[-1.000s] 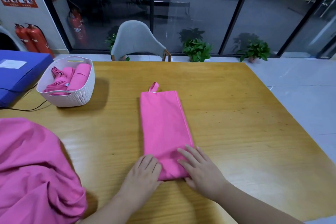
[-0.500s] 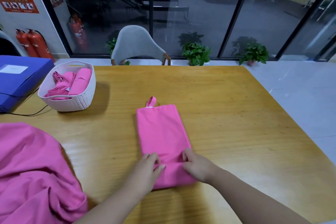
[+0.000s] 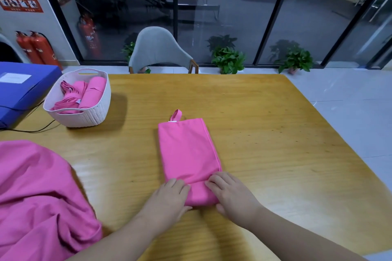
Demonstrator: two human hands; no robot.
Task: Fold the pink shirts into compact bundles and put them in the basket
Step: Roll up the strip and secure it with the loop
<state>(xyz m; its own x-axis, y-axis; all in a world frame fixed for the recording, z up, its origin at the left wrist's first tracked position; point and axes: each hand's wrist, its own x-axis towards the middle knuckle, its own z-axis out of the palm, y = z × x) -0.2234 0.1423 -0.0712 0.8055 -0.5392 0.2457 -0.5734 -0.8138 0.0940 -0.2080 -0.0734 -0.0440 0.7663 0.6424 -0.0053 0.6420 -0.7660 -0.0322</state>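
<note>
Rolling the folded pink shirt [image 3: 188, 154] with fingers [image 3: 176, 184] of both hands curled round its near end, bundles [image 3: 84, 93] already in the basket [image 3: 93, 112], a loose pile [image 3: 38, 197] left on the surface [image 3: 265, 133].

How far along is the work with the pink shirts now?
Done: rolled bundles lie in the basket. In hand: the left hand and right hand grip the rolled near end of a folded shirt. Left: finishing that roll, then the unfolded pile.
</note>
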